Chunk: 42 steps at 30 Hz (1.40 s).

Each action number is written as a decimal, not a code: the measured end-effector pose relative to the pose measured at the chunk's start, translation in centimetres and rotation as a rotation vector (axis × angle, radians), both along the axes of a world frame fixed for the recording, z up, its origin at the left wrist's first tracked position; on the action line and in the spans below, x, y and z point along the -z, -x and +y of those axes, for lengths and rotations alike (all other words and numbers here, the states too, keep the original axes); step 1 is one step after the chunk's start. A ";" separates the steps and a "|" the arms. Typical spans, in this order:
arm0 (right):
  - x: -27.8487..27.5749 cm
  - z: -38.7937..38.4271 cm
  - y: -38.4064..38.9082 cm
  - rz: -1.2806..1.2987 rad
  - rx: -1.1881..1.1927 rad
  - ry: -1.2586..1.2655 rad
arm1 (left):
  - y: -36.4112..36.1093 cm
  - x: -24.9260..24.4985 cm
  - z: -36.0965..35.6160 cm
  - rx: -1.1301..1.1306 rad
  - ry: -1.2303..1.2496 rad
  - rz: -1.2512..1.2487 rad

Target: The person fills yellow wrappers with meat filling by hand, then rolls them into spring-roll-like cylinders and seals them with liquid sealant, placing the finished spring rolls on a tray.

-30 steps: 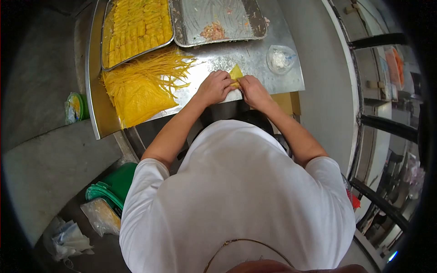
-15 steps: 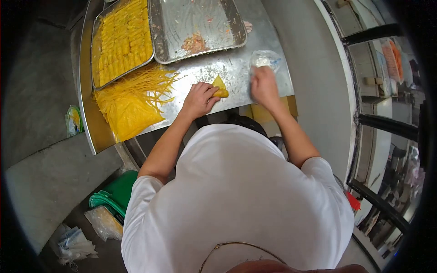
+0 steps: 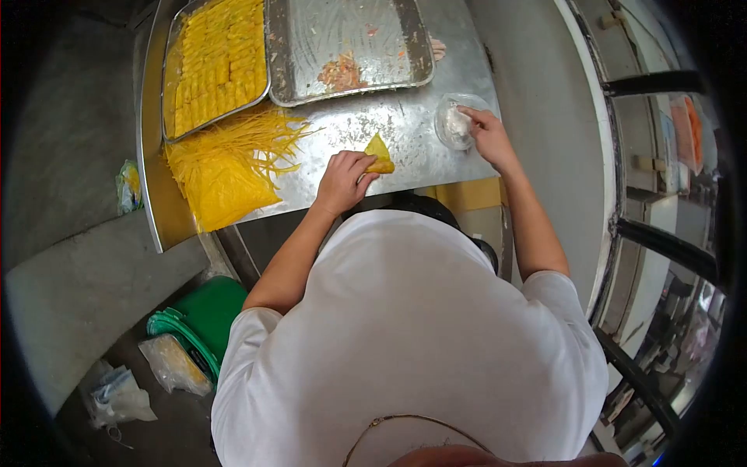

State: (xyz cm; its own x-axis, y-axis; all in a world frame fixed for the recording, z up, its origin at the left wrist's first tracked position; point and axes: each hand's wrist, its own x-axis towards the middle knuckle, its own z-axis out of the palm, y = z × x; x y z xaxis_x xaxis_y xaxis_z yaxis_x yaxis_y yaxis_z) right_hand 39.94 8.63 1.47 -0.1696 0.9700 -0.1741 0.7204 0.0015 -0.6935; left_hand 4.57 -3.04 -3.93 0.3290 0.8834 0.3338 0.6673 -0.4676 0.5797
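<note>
On the metal table, my left hand has its fingers closed on a partly rolled yellow wrapper, whose pointed flap lies away from me. My right hand is at a small clear bag or dish of white paste, index finger stretched out over it and the other fingers curled, with nothing visible held. Left of my left hand lies a stack of yellow wrapper sheets with shredded strips at its far edge.
A tray of yellow rolls stands at the back left of the table. Beside it, a larger metal tray holds scraps of filling. A green bin and plastic bags are on the floor at left. Barred window at right.
My right hand has moved right and away from me, and its index finger now reaches over the white paste. My left hand stays on the wrapper. The view has shifted slightly.
</note>
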 end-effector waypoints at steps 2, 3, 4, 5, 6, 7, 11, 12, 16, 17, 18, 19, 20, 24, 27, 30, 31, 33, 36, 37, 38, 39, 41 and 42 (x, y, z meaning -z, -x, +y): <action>-1.7 -0.5 1.2 0.438 0.139 0.253 | 0.1 0.0 -0.1 -0.005 -0.004 -0.006; -1.8 -0.8 2.1 0.438 0.122 0.262 | 0.1 0.0 -0.2 0.004 -0.010 -0.014; -1.8 -1.3 3.1 0.416 0.012 0.182 | 0.2 0.0 -0.3 0.003 0.003 -0.023; -1.9 -1.8 4.2 0.395 -0.096 0.100 | 0.2 0.1 -0.3 -0.012 0.010 -0.022; -2.2 -2.3 5.5 0.282 -0.247 -0.007 | 0.2 0.1 -0.3 -0.010 0.009 -0.020; -2.3 -2.9 6.8 0.281 -0.258 -0.002 | 0.2 0.1 -0.3 -0.006 0.007 -0.019; -1.2 -4.2 11.3 -0.477 -0.746 -0.500 | 0.4 0.3 -0.2 0.021 -0.037 -0.024; -0.5 -4.3 11.8 -0.669 -0.873 -0.553 | 0.4 0.4 -0.2 0.016 -0.040 -0.028; 1.5 -1.4 10.8 -0.820 -0.886 -0.687 | 0.4 0.6 -0.2 0.020 -0.062 -0.047; 1.2 -1.2 10.4 -0.821 -0.891 -0.690 | 0.4 0.6 -0.3 0.018 -0.055 -0.052; 0.5 -1.2 10.0 -0.841 -0.835 -0.663 | 0.4 0.7 -0.4 0.016 -0.057 -0.055; 0.0 -1.2 9.9 -0.861 -0.778 -0.641 | 0.4 0.7 -0.3 0.017 -0.054 -0.054; -0.3 -1.9 10.0 -0.695 -0.746 -0.638 | 0.3 0.7 -0.2 0.018 -0.049 -0.053; 0.1 -7.0 12.1 -0.069 -0.654 -0.226 | 0.2 0.3 0.4 0.028 -0.006 -0.048; 1.6 -8.5 13.5 -0.015 -0.604 -0.469 | 0.3 -0.3 0.9 0.020 0.020 -0.036; 2.9 -8.1 13.6 -0.104 -0.553 -0.485 | 0.8 -0.4 1.5 0.030 0.008 -0.081; 2.9 -8.2 13.6 -0.091 -0.529 -0.510 | 1.1 0.1 1.9 0.058 0.006 -0.034; 3.0 -8.3 13.4 -0.082 -0.497 -0.529 | 1.0 0.4 2.5 0.096 0.009 0.008; 3.5 -7.5 13.4 -0.156 -0.464 -0.545 | 0.7 -0.4 3.2 0.051 -0.077 -0.035; 3.6 -7.1 13.5 -0.143 -0.420 -0.523 | 0.8 -0.2 3.4 0.055 -0.078 -0.034; 3.7 -7.1 13.6 -0.130 -0.372 -0.501 | 1.0 -0.2 3.8 0.065 -0.087 0.015; 3.3 -7.3 13.8 -0.130 -0.369 -0.502 | 1.2 -0.1 4.2 0.068 -0.094 0.063; 2.2 -7.9 14.1 -0.169 -0.409 -0.526 | 1.1 0.2 5.0 0.060 -0.088 0.053; 2.5 -7.9 14.0 -0.174 -0.411 -0.529 | 0.9 -0.3 5.2 0.051 -0.082 0.042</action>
State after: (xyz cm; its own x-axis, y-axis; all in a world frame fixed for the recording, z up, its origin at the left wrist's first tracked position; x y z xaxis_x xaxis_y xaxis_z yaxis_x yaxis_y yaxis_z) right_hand 25.90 0.73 -1.04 -0.5538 0.7953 0.2465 0.6898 0.6041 -0.3990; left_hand 3.64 2.16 -3.66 0.3876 0.8354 0.3897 0.6643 -0.5462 0.5102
